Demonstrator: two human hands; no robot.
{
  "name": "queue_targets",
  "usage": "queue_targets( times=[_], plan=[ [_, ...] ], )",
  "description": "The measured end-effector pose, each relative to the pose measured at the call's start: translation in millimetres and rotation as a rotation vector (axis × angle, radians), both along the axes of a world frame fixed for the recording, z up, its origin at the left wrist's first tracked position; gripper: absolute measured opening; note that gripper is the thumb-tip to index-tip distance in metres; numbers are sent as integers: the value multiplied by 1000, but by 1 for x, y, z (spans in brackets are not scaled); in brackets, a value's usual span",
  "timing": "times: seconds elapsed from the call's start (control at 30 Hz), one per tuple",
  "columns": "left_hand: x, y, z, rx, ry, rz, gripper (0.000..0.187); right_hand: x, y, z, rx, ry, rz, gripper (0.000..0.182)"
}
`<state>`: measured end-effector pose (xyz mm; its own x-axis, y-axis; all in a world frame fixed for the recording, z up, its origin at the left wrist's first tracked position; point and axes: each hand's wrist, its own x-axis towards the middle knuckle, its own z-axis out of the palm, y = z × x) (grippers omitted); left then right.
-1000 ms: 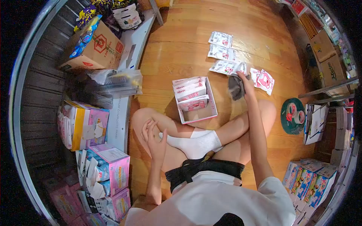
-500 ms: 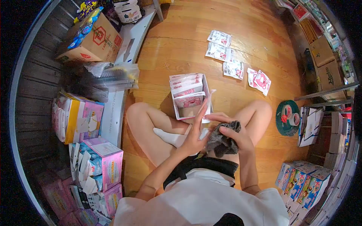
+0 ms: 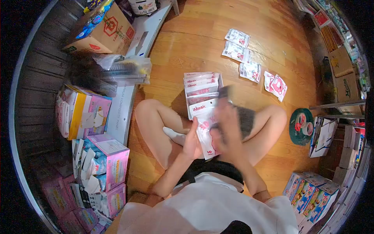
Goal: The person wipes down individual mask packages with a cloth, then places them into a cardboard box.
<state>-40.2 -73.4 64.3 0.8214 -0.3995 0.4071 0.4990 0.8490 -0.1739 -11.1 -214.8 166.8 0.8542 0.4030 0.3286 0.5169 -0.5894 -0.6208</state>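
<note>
Evidently the person sits cross-legged on the wooden floor and wipes a mask packet with a dark grey cloth. The left hand has its grip closed on the packet's left edge and holds it upright over the lap, just in front of the open white box of like packets. The right hand is smeared by motion, so its grip cannot be told for certain, though the cloth appears bunched in it and pressed to the packet's face. To do this step well, the left hand would best pinch the packet near one edge only, leaving the printed face bare, and keep it taut so the film does not buckle under the cloth. Strokes in one direction, away from the holding fingers, should clear dust without crumpling the seal. Four more packets lie well apart toward the floor's far side, near the shelves.
</note>
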Motion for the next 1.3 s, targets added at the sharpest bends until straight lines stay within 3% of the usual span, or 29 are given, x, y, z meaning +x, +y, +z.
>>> queue_targets(
  times=[0.03,0.1,0.13,0.2,0.23,0.3,0.4,0.5,0.6,0.7,0.8,0.87,0.97,1.0,1.1,1.13,1.2,1.27,1.3],
  plan=[
    [-4,-2,12,431,164,146,63,-10,16,-10,-222,-8,101,58],
    [-22,-2,47,1295,485,430,62,-32,37,-29,46,62,142,60],
    [-29,7,40,1244,360,473,60,-30,35,-37,40,56,173,60],
    [-25,7,48,1019,538,334,60,-18,35,-52,35,48,231,61],
    [-25,7,52,905,626,265,60,-4,34,-62,-39,-56,110,60],
    [-30,2,48,991,554,331,60,21,29,-70,210,188,-77,62],
    [-29,3,46,1014,596,349,62,8,39,-69,303,144,9,65],
    [-26,4,60,1046,597,369,61,-27,48,-50,227,92,192,68],
    [-35,4,35,986,570,495,62,-30,45,-46,194,119,321,63],
    [-26,3,53,1057,484,357,64,6,38,-53,42,-54,102,61],
    [-24,-1,63,1079,507,359,64,18,44,-49,198,101,-18,59],
    [-21,4,59,1054,488,394,64,-7,52,-47,213,78,129,60],
    [-25,7,65,1049,879,519,61,-33,54,-40,221,108,285,60],
    [-28,11,66,1115,726,474,68,-34,53,-39,222,123,321,60],
    [-32,9,34,1024,442,451,73,-1,45,-52,88,-54,110,59],
    [-30,4,54,1131,395,481,75,8,46,-49,179,21,83,59],
    [-31,0,54,1104,419,502,71,20,47,-40,354,169,31,58],
    [-28,3,57,1072,493,520,64,0,55,-33,279,120,152,57],
    [-29,11,45,871,420,523,63,-14,58,-31,238,98,216,56]
  ],
)
